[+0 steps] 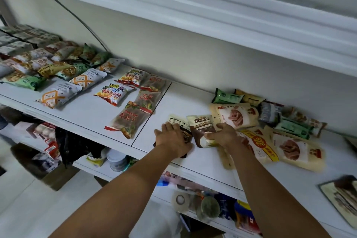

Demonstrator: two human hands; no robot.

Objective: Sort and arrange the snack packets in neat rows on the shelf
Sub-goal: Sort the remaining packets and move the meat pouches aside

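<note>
On the white shelf (pixel 173 100), two brown-and-cream snack pouches lie side by side near the front edge. My left hand (pixel 172 137) presses flat on the left pouch (pixel 180 122). My right hand (pixel 225 134) grips the lower end of the right pouch (pixel 201 123). Right of my hands is a loose heap of packets: cream pouches with meat pictures (pixel 236 115), a yellow-and-red packet (pixel 259 144) and green packets (pixel 227 96). To the left, packets lie in rows: clear red-trimmed bags (pixel 128 120), potato-crisp bags (pixel 112 92) and white-orange bags (pixel 58 93).
More rows of green and yellow packets (pixel 38 67) fill the far left of the shelf. An upper shelf (pixel 212 9) overhangs. Below are lower shelves with jars, a tape roll (pixel 180 200) and boxes. A flat printed packet (pixel 342 197) lies at the right edge.
</note>
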